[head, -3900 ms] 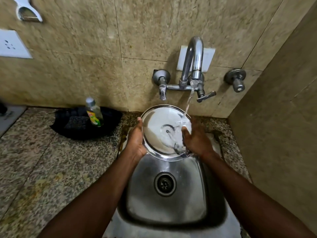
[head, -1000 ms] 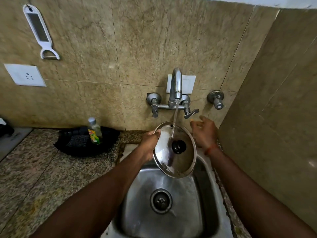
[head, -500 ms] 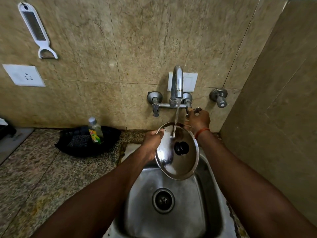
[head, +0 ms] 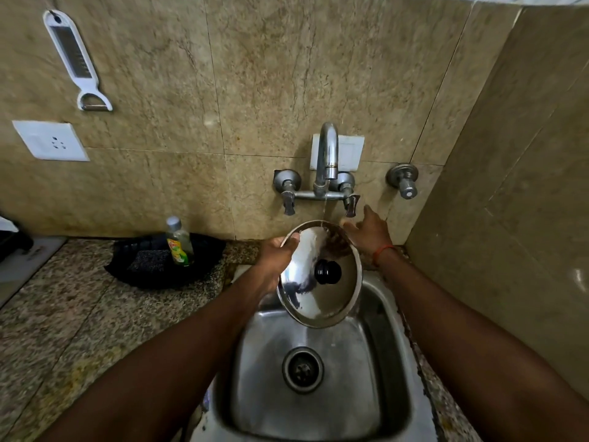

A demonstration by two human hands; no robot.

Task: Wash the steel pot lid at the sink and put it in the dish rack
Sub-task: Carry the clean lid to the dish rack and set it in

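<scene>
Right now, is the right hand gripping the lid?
No, the right hand is open, fingers spread, while the left hand grips the lid by its rim.

Silver lid (head: 331,247), black knob (head: 327,272)

A speckled brown granite bench (head: 63,314) fills the lower left; a shallow black tray (head: 212,250) sits on it against the tiled wall (head: 159,186), and a steel sink (head: 393,362) is sunk into its right end.
</scene>
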